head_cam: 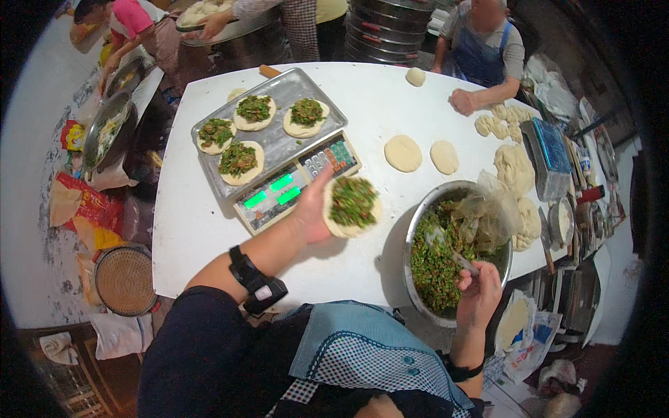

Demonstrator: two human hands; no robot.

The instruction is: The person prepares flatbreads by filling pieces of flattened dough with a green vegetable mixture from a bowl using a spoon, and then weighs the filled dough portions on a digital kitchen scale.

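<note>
On my left hand [312, 211] rests a round dough wrapper [334, 222] topped with a mound of chopped green filling [354, 205], slightly blurred. My right hand [480, 290] grips the handle of a metal spoon [464, 263], whose bowl dips into a large steel bowl [409, 261] of the same filling. A crumpled clear plastic bag [483, 209] lies over that bowl's far right side. Behind my left hand, several filled wrappers [241, 163] sit on a metal tray [274, 138], which stands on a digital scale [269, 196] with lit green displays.
Two flat dough rounds [403, 153] lie mid-table, with a dough ball [415, 77] at the far edge. Dough lumps [515, 167], small dough pieces [504, 123] and a knife [546, 240] line the right side. A co-worker's fist [463, 101] rests on the white table [360, 99]. Steamers [389, 31] stand behind.
</note>
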